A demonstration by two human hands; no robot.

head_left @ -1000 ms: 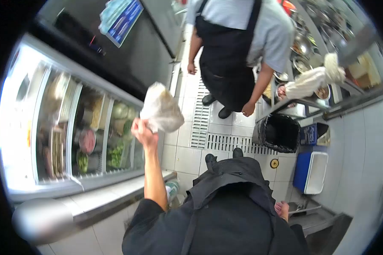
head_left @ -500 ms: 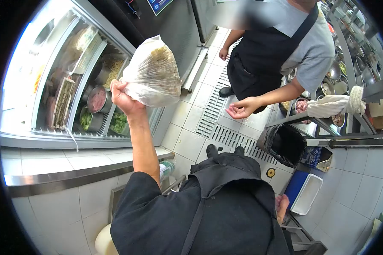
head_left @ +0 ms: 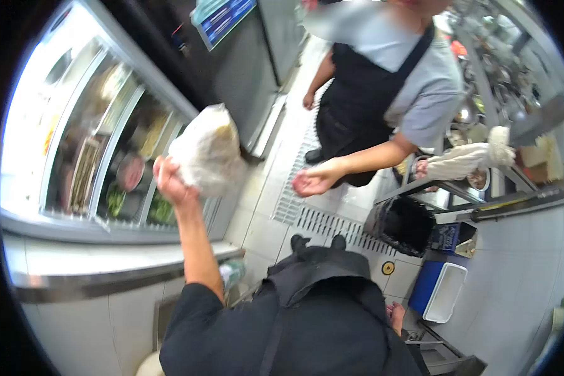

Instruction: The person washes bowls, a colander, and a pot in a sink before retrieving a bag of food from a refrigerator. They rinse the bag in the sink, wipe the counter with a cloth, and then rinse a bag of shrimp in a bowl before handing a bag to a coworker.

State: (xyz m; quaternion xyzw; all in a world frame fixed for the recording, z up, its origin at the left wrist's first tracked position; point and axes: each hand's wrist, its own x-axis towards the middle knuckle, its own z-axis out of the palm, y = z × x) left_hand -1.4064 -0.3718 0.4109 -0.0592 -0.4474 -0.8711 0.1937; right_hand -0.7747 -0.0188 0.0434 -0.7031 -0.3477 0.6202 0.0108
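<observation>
Raised in front of the glass-doored fridge, my left hand is closed on the side of a whitish plastic bag with something pale and yellowish inside. The bag looks slightly blurred. Low on the right, beside my dark clothing, part of my right hand shows; its fingers are partly hidden and too small to read. A person in a black apron stands opposite, one hand held out palm up, apart from the bag.
On the right are a black-lined bin, a blue and white box and a metal rack with bowls and a hanging cloth. A slotted drain crosses the tiled floor. A metal-edged ledge runs along the left.
The bag and my left hand are lower in view. The other person's open hand has shifted left, nearer the bag. The whole view has also shifted and blurred a little.
</observation>
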